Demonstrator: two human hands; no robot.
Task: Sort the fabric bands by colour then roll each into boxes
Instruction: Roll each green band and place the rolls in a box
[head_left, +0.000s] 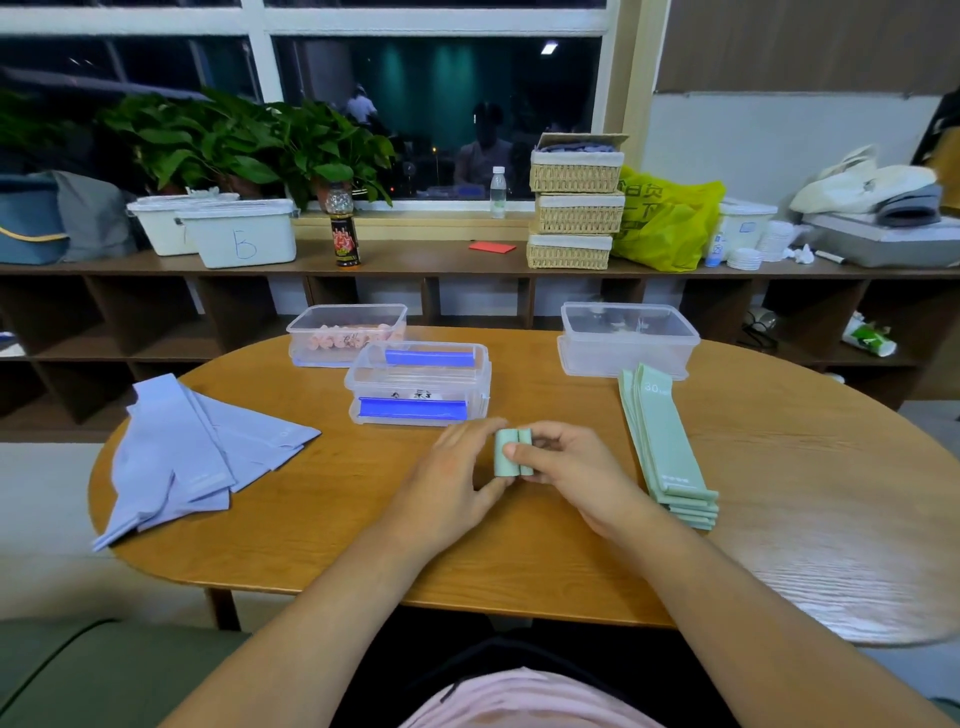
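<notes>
Jointly, left hand (457, 470) and right hand (569, 462) grip one green band (503, 453).

Wooden table (311, 519): bands (192, 457), clear boxes (628, 338)

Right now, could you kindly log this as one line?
left hand, right hand: pinch rolled green band | green stack: flat, unrolled

a handwritten "b" stands on the white bin (239, 234), "30" on the top green band (665, 436).
</notes>
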